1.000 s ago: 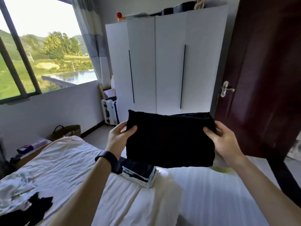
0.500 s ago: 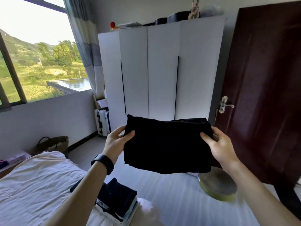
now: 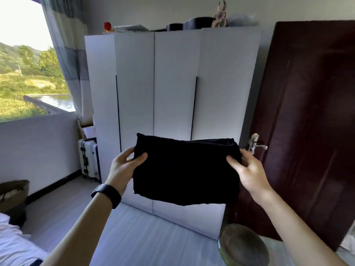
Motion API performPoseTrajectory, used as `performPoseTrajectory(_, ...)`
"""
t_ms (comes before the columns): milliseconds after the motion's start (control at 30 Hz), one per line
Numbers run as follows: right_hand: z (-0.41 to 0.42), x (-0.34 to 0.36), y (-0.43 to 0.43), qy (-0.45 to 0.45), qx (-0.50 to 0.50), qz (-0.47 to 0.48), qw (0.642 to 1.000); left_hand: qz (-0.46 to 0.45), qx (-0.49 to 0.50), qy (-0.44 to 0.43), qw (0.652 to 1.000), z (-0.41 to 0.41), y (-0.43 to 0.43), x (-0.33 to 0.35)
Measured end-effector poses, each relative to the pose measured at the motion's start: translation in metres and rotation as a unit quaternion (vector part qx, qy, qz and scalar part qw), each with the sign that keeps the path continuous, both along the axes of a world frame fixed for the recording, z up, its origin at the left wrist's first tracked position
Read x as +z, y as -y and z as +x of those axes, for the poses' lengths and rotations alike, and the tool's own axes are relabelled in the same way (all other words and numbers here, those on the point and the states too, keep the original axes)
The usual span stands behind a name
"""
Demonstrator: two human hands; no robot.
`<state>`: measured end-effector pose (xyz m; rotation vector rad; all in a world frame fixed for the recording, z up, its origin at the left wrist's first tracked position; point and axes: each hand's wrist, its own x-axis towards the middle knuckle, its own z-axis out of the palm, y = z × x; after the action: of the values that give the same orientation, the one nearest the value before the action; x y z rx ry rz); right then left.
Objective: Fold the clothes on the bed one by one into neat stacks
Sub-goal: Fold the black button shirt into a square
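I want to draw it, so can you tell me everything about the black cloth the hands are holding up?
The black cloth is a folded garment, plain, very dark and soft-looking, with layered edges along its top. It forms a rough rectangle held up in the air before the white wardrobe. The left hand pinches its left edge, the right hand its right edge, thumbs on the front. Nothing else touches it.

A white wardrobe (image 3: 172,112) fills the centre, a dark door (image 3: 311,121) at right, a sunlit window (image 3: 28,64) upper left.
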<state>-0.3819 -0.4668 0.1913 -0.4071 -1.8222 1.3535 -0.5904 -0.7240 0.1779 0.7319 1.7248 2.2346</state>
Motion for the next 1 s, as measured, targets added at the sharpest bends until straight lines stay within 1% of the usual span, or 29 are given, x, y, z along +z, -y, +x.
performPoseTrajectory(133, -0.051, -0.021, -0.052, 0.013, 0.003, -0.011, 1.0, -0.002, 0.009, 0.032, 0.999, -0.045, -0.049, -0.022)
performPoseTrajectory(233, -0.091, -0.046, -0.091, 0.036, 0.024, -0.02, 0.999, -0.006, 0.028, 0.055, 0.998, -0.072, -0.079, -0.047)
performPoseTrajectory(367, -0.157, -0.08, -0.142, 0.078, 0.079, -0.04, 0.993, -0.016, 0.081, 0.096, 0.992, -0.105, -0.112, -0.088)
performPoseTrajectory(500, -0.235, -0.111, -0.186, 0.118, 0.166, -0.059, 0.977, -0.027, 0.161, 0.123, 0.979, -0.133, -0.136, -0.123)
performPoseTrajectory(633, -0.305, -0.143, -0.218, 0.165, 0.245, -0.078, 0.952, -0.036, 0.237, 0.161, 0.957, -0.151, -0.153, -0.16)
performPoseTrajectory(733, -0.344, -0.173, -0.229, 0.209, 0.295, -0.088, 0.928, -0.046, 0.295, 0.203, 0.933, -0.154, -0.162, -0.192)
performPoseTrajectory(833, -0.375, -0.199, -0.23, 0.244, 0.34, -0.11, 0.902, -0.038, 0.344, 0.238, 0.908, -0.154, -0.164, -0.22)
performPoseTrajectory(1000, -0.434, -0.23, -0.213, 0.29, 0.403, -0.106, 0.862, -0.019, 0.415, 0.279, 0.866, -0.165, -0.151, -0.256)
